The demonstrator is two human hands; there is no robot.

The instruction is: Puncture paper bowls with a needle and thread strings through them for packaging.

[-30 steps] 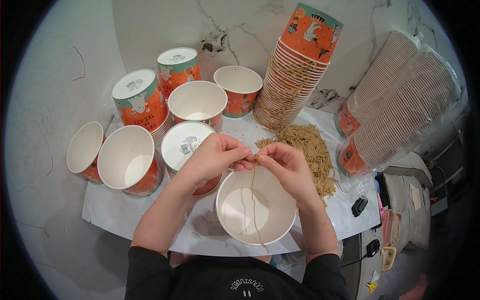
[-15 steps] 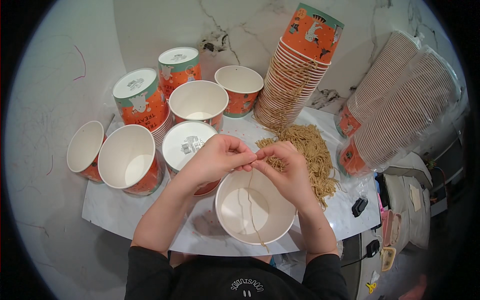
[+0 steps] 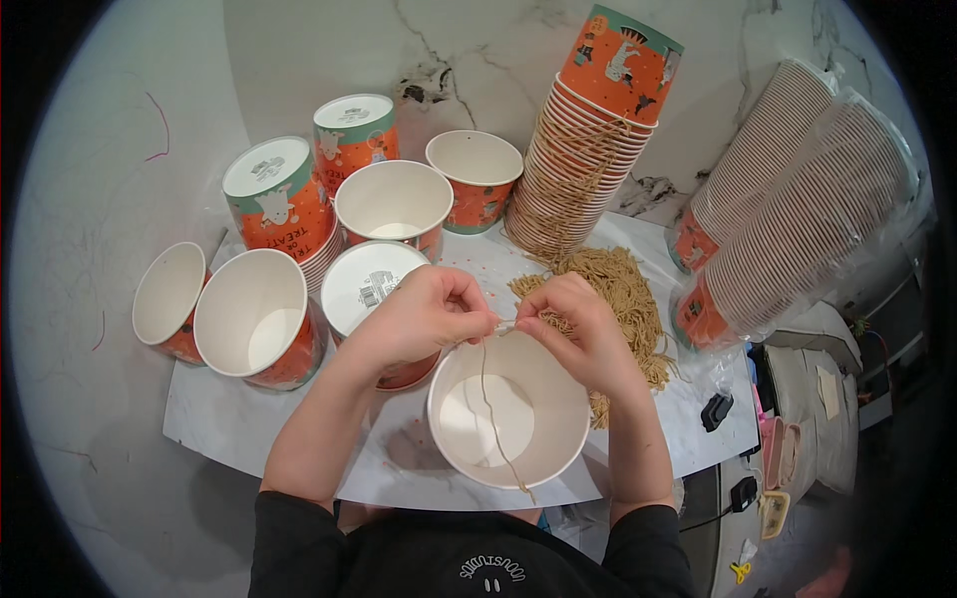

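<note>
Over the far rim of a white-lined paper bucket (image 3: 563, 439), my left hand (image 3: 436, 314) and my right hand (image 3: 578, 329) each pinch a thin tan string (image 3: 490, 409). A short span of the string runs between my fingertips. From my left fingers its tail hangs down across the bucket's opening and over the near rim. The bucket stands upright near the table's front edge. Behind my right hand lies a heap of tan strings (image 3: 628, 289). Left of the bucket, an upside-down paper bucket (image 3: 349, 269) is partly covered by my left hand and forearm.
Several orange and green buckets (image 3: 269, 309) stand at the left and back, some upright, some inverted. A tall leaning stack of buckets (image 3: 588, 149) has strings draped down it. Plastic-wrapped bucket stacks (image 3: 807, 219) lean at the right. Black clips (image 3: 716, 411) sit at the table's right edge.
My hands have moved slightly apart, so a short stretch of string now shows between the fingertips. The hanging tail has shifted a little to the left at its top.
</note>
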